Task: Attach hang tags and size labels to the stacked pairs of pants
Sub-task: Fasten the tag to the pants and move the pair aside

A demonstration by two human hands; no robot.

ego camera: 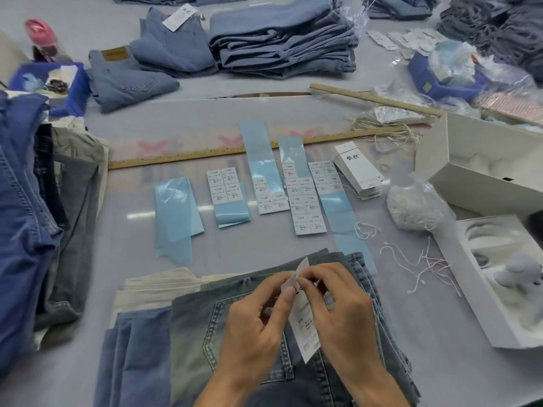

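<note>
Hang tag (304,327) — print blurred, top hidden by fingertips (289,290).

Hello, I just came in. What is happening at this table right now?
A person is tagging jeans. Both hands hold a white hang tag over the top pair of jeans in the near stack: the left hand and the right hand pinch its upper end. Beyond the stack, sheets of size labels lie on blue backing strips, with a pack of hang tags and loose strings to the right. More folded jeans wait at the far side.
</note>
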